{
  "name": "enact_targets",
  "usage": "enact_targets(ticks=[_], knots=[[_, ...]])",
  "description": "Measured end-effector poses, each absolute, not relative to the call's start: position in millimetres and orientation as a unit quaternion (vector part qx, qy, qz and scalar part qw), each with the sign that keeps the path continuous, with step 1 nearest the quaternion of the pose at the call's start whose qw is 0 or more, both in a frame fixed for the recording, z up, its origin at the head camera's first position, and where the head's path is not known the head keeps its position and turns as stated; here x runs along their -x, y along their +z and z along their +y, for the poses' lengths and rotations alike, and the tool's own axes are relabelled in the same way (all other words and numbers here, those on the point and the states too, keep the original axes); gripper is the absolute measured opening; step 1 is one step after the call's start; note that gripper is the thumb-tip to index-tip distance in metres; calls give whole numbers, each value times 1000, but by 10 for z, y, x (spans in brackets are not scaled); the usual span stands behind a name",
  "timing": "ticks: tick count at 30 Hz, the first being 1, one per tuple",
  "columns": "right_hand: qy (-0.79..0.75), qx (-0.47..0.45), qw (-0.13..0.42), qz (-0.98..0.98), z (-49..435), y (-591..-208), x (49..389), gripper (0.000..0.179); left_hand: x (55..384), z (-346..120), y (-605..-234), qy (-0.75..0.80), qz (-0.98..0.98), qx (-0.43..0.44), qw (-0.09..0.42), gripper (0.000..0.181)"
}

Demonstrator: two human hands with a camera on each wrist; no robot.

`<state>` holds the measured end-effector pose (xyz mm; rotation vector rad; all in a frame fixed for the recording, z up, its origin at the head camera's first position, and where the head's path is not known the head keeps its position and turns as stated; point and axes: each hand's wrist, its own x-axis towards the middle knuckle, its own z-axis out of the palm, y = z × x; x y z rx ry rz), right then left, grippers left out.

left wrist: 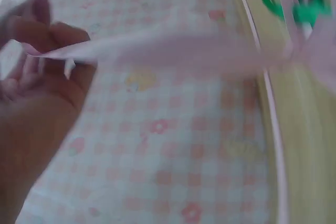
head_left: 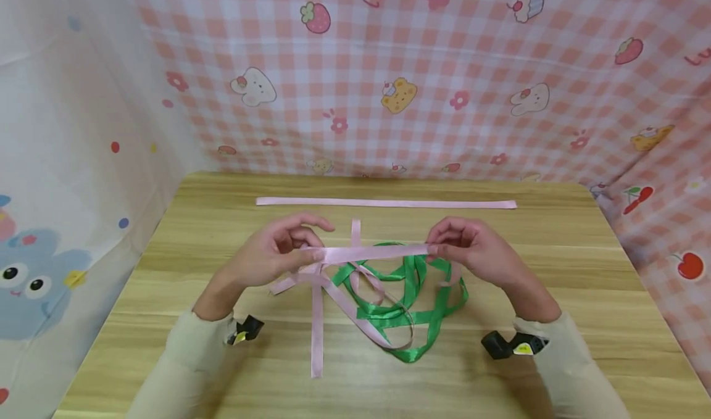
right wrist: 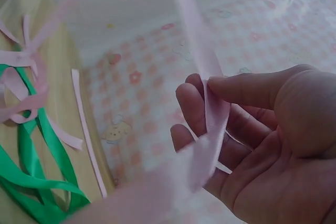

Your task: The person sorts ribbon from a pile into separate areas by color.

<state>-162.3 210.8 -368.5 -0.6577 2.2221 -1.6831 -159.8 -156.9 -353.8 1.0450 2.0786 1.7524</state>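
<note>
A length of pink ribbon is stretched nearly level between the two hands, above the table. My left hand pinches it at the left, thumb against the fingers, with the index finger reaching out free. At the other side my right hand pinches the ribbon between thumb and fingertips. In the right wrist view, pink ribbon runs under the right thumb and across the fingers, its lower part blurred. Under the hands lie more loops of pink ribbon and a tangled green ribbon.
A straight strip of pink ribbon lies along the back of the wooden table. Behind the table hangs a pink checked cloth, and a white patterned cloth hangs at the left.
</note>
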Motion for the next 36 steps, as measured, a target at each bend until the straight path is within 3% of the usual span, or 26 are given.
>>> enact_targets(ticks=[4, 10, 15, 20, 26, 36], knots=[[-591, 240, 132, 759, 2195, -3674, 1642, 10, 1603, -1650, -3520, 547, 778, -294, 97, 33], [-596, 226, 137, 758, 2364, -3668, 1661, 11, 1705, -1945, -3553, 560, 759, -305, 131, 37], [-580, 202, 133, 778, 2548, -3629, 1649, 11, 1674, -2169, -3565, 524, 803, -264, 103, 32], [-573, 207, 120, 784, 2718, -3612, 1624, 10, 1667, -2372, -3592, 547, 782, -279, 104, 36], [-561, 211, 108, 794, 2869, -3620, 1599, 10, 1681, -2591, -3620, 553, 800, -222, 76, 28], [-547, 176, 105, 811, 3168, -3692, 1595, 13, 1756, -2853, -3787, 540, 825, -147, 72, 21]])
